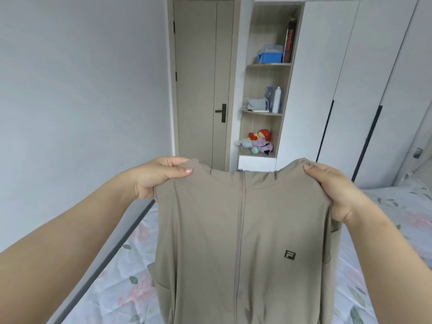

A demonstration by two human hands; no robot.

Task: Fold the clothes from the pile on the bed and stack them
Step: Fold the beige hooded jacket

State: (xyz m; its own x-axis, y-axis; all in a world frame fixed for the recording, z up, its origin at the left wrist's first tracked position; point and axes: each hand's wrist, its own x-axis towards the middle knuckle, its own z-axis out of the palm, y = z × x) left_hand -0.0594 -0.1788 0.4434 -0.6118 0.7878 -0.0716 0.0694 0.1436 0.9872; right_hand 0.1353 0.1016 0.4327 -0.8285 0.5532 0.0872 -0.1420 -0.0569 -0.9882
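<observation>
Head view: we hold a taupe zip-front top (243, 230) up by its shoulders, unfolded, above the floral bed (397, 206). Left hand (159, 176) and right hand (332, 185) have fingers pinched on the fabric. No pile or stack shows (folding seems barely begun).

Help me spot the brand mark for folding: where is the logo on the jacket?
In the head view, the small dark logo sits right of the zipper on the taupe jacket, below the right hand.
</observation>
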